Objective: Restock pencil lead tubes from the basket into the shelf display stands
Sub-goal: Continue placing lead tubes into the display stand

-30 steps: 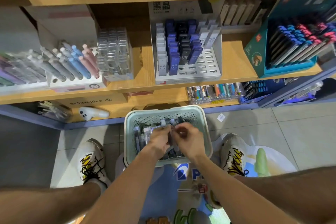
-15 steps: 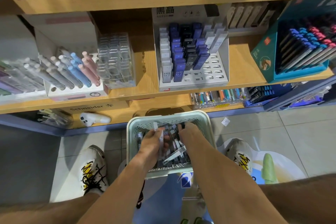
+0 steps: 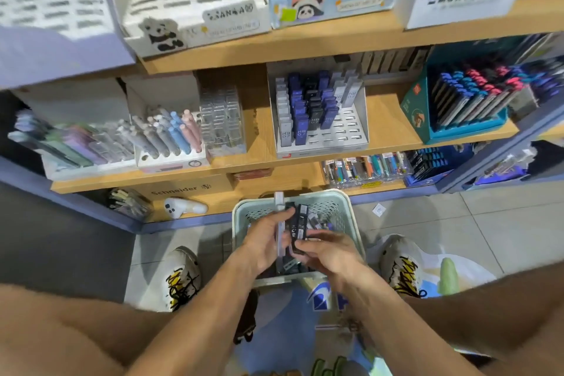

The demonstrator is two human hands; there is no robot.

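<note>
A pale green basket sits on the floor between my feet, with loose lead tubes in it. Above it my left hand grips a bunch of grey lead tubes that stick up past my fingers. My right hand pinches black lead tubes held against the grey ones. On the middle shelf stands the white display stand, its left and middle slots filled with grey, blue and black tubes and its front right slots empty.
A clear acrylic rack and pastel pen stands sit left of the display stand, a teal pen box to its right. Panda-printed trays fill the upper shelf. My shoes flank the basket on the tiled floor.
Both hands have lifted out of the basket with tubes gathered between them. The camera has tilted up, bringing the upper shelf into view.
</note>
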